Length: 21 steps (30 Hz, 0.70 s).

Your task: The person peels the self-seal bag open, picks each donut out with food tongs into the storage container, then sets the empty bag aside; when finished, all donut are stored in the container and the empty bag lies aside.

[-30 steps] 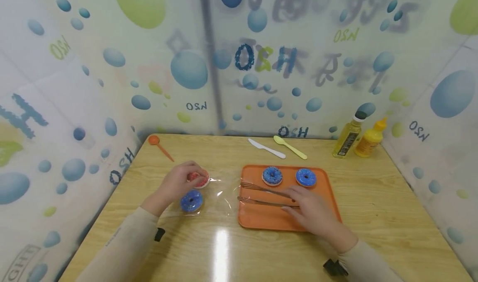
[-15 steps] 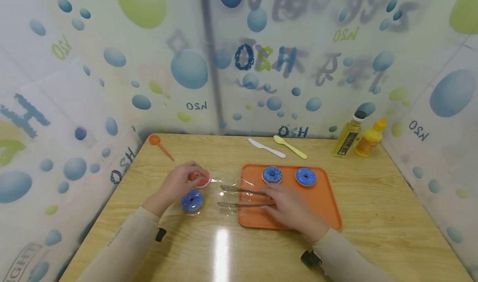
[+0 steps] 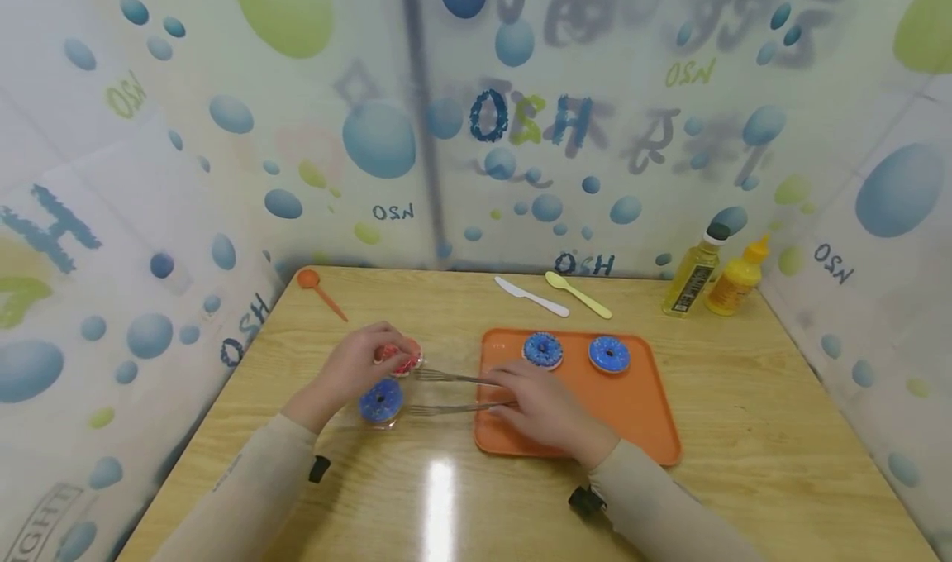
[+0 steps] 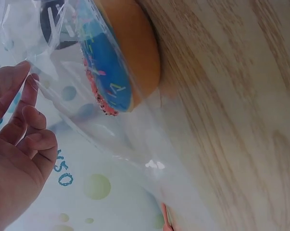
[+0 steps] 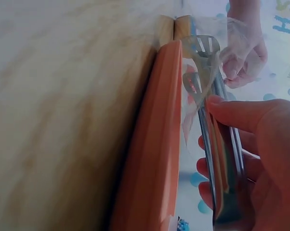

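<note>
My left hand pinches the edge of a clear plastic bag between thumb and forefinger, seen in the left wrist view. A blue-iced toy donut with sprinkles lies inside the bag; a red-topped donut sits behind it, partly covered by my left fingers. In my right hand are metal tongs, held with the thumb on one arm and fingers on the other. The tong arms stand apart with nothing between them. Their slotted tips reach the bag's right side, close to the donuts.
Under my right hand lies an orange tray with a dark blue sprinkled donut and a lighter blue donut. Farther back are an orange spoon, white knife, yellow spoon, oil bottle and yellow squeeze bottle.
My right hand has carried the tongs left, from over the tray to the bag beside the donuts. The left hand has kept its place and its pinch.
</note>
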### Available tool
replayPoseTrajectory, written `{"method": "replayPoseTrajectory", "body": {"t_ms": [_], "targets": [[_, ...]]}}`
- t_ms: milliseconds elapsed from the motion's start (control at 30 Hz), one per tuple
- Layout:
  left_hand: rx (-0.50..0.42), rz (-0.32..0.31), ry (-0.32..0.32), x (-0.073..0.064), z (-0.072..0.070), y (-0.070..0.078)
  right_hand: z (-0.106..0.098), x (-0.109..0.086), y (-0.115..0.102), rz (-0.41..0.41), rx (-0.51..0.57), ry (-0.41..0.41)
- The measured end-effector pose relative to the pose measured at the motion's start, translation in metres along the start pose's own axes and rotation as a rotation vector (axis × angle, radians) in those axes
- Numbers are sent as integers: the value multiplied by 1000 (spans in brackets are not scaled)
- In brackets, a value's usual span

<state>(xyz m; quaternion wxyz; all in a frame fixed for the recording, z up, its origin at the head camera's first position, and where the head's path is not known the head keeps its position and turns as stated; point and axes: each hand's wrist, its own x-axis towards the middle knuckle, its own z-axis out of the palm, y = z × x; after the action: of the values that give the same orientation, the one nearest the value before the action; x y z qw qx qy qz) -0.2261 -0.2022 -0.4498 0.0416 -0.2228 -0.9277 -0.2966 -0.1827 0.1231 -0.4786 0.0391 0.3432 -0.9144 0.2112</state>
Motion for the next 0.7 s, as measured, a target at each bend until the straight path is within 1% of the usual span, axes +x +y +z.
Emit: {"method": "replayPoseTrajectory", "body": {"t_ms": [100, 233, 567, 700], "targets": [[12, 10, 1, -1, 0, 0, 1, 5, -1, 8, 20, -30], [8, 27, 7, -1, 0, 0, 3, 11, -1, -4, 12, -46], [7, 44, 12, 0, 2, 0, 11, 23, -4, -70, 7, -41], [0, 46, 15, -1, 3, -1, 16, 26, -6, -70, -13, -28]]}}
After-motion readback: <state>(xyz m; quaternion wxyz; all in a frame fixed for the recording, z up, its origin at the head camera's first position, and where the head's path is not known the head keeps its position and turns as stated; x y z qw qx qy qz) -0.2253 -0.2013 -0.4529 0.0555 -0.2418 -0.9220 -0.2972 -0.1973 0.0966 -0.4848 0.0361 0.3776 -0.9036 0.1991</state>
